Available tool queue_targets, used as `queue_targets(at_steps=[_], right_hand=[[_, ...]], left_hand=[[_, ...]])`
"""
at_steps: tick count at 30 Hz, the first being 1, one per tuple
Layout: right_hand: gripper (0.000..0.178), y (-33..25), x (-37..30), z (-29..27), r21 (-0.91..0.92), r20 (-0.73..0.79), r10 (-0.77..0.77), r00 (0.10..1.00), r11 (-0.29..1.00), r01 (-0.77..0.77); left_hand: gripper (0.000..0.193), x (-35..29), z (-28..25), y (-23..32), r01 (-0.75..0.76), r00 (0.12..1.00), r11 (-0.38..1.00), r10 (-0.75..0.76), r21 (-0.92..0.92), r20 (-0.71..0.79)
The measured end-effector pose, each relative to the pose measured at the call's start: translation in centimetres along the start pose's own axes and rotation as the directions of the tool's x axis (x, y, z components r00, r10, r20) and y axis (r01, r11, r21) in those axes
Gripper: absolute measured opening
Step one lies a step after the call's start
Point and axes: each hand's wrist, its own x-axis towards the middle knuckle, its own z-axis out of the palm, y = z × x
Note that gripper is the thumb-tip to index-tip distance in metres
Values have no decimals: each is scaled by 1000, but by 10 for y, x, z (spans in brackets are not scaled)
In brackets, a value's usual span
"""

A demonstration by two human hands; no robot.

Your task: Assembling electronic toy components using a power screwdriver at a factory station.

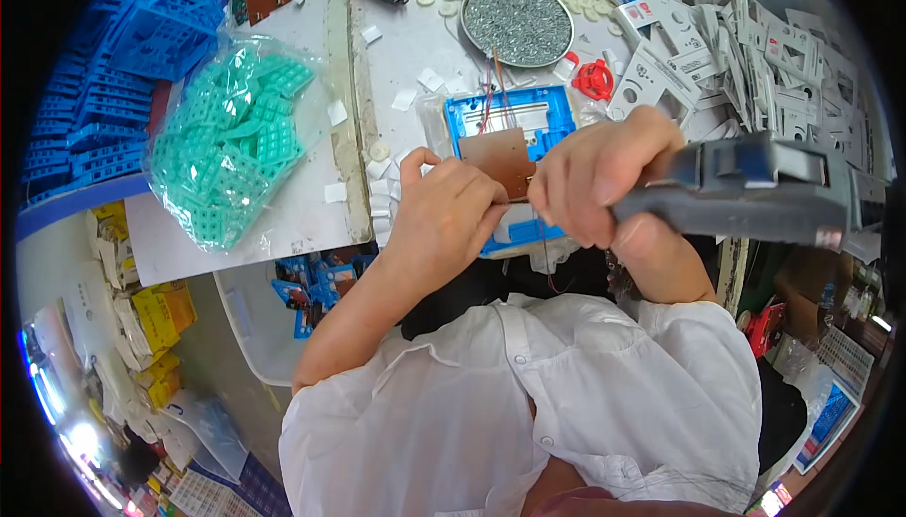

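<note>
A blue plastic housing (563, 107) lies on the table in front of me, with thin wires running from it. Over it sits a brown circuit board (493, 157), tilted a little. My left hand (442, 217) pinches the board's near edge, fingertips together. Closed around a grey and black hand-held tool (746, 198) is my right hand (604, 177), its fingertips close to the board's right corner. The tool's body points off to the right and is blurred; its working end is hidden by my fingers.
A round metal dish of small screws (517, 22) stands behind the housing. White printed cards (774, 55) pile up at the right, near a red plastic ring (594, 79). To the left lie a bag of green plastic parts (231, 144) and stacked blue housings (90, 92).
</note>
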Motion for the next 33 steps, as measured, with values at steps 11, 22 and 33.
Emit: queue_targets(at_steps=[11,22,33], right_hand=[[30,0,-13,2,-97,-107,79,991,991,-89],[30,-2,-19,-1,-183,-245,58,968,978,-105],[20,15,-25,-19,-572,-113,155,981,797,-192]], left_hand=[[17,12,0,10,-52,998,996,50,71,42],[14,17,-5,-2,-42,998,995,47,88,-52],[16,4,11,-7,149,988,987,-146,-65,55]])
